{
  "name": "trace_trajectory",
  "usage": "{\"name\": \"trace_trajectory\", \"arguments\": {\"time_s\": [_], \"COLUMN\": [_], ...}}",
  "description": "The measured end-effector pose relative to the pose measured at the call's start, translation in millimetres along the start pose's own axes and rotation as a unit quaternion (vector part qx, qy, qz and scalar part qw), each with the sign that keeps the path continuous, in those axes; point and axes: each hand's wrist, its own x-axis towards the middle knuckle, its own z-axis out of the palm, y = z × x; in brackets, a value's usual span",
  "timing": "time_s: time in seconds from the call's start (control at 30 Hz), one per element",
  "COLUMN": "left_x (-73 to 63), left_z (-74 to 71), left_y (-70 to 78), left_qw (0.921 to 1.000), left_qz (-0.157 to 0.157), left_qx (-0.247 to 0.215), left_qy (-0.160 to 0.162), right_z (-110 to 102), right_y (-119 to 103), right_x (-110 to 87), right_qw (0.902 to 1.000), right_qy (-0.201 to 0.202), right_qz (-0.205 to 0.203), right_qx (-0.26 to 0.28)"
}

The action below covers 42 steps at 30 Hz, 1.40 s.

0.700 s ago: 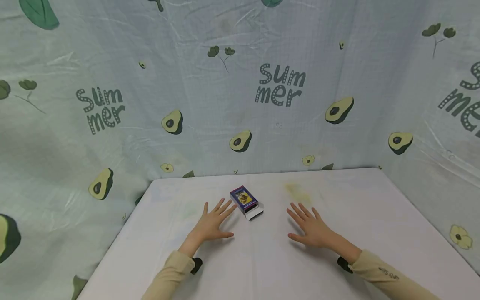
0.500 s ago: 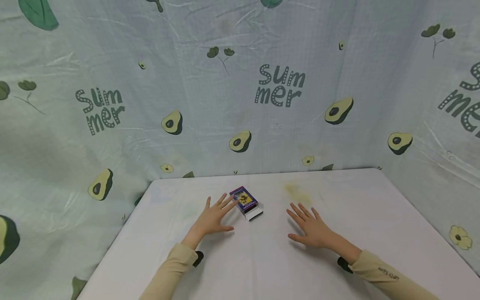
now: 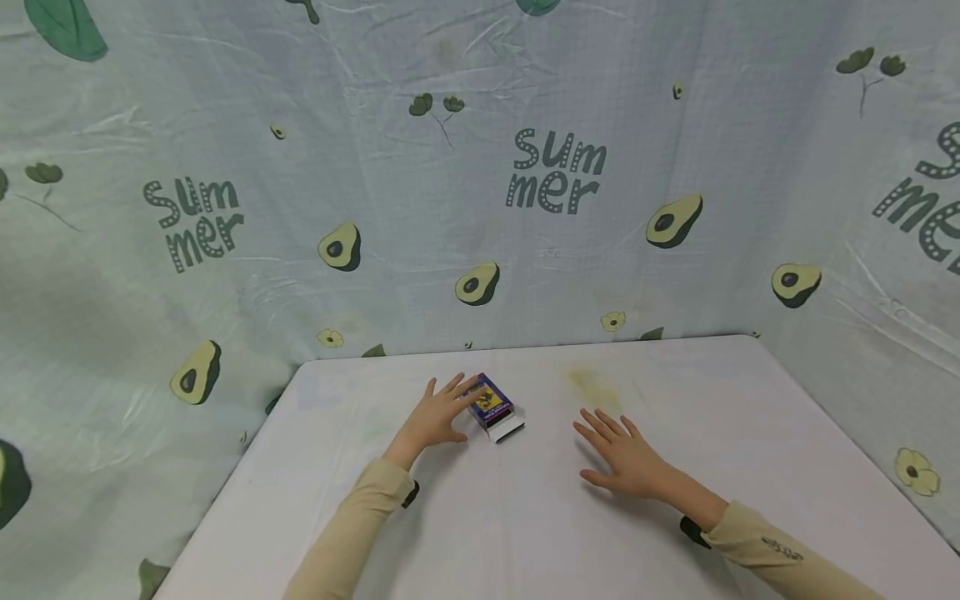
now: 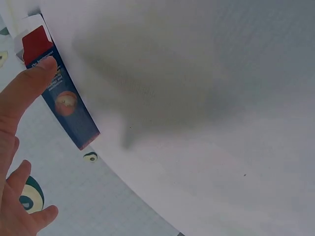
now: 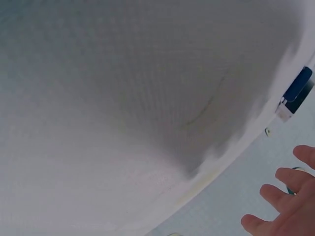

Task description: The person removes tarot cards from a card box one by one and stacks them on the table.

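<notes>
A small dark blue cardboard box [image 3: 491,402] with a yellow picture on top lies on the white table, its white end flap open toward me. My left hand [image 3: 433,419] is beside it on the left, fingers spread, with some fingertips over the box's left edge. In the left wrist view the thumb [image 4: 29,86] appears in front of the blue side of the box [image 4: 69,105]; whether it touches I cannot tell. My right hand [image 3: 628,458] is held apart to the right, fingers spread, holding nothing. The box [image 5: 297,91] shows at the right edge of the right wrist view.
The white table [image 3: 510,533] ends at a far edge in front of a pale curtain [image 3: 420,192] printed with avocados and lettering. A yellowish stain [image 3: 595,387] marks the tabletop right of the box. Dark bands sit at both wrists.
My left hand has moved forward and slightly right, so its fingers now overlap the box in the head view. The right hand and the box stay nearly where they were.
</notes>
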Motion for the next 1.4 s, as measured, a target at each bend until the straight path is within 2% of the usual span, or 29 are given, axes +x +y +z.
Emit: {"name": "trace_trajectory", "arguments": {"time_s": [0.33, 0.57, 0.77, 0.97, 1.4], "left_x": [13.1, 21.1, 27.8, 35.2, 41.1], "left_z": [6.6, 8.3, 13.2, 20.7, 20.7], "left_y": [-0.9, 1.9, 3.1, 5.6, 7.0], "left_qw": [0.9999, 0.9993, 0.9968, 0.9927, 0.9887], "left_qz": [-0.005, -0.009, -0.032, -0.066, -0.077], "left_qx": [-0.001, 0.024, 0.058, 0.056, 0.08], "left_qy": [-0.011, -0.027, -0.044, -0.083, -0.101], "right_z": [1, 0, 0, 3, 6], "right_y": [0, -2, -4, -4, -2], "right_x": [-1.8, -1.0, 0.8, 1.4, 2.7], "right_qw": [0.9999, 0.9999, 0.9998, 0.9997, 0.9993], "right_qy": [0.012, 0.006, 0.009, 0.013, 0.026], "right_qz": [-0.009, -0.008, -0.015, -0.019, -0.025], "right_qx": [0.006, 0.007, 0.008, 0.002, 0.005]}}
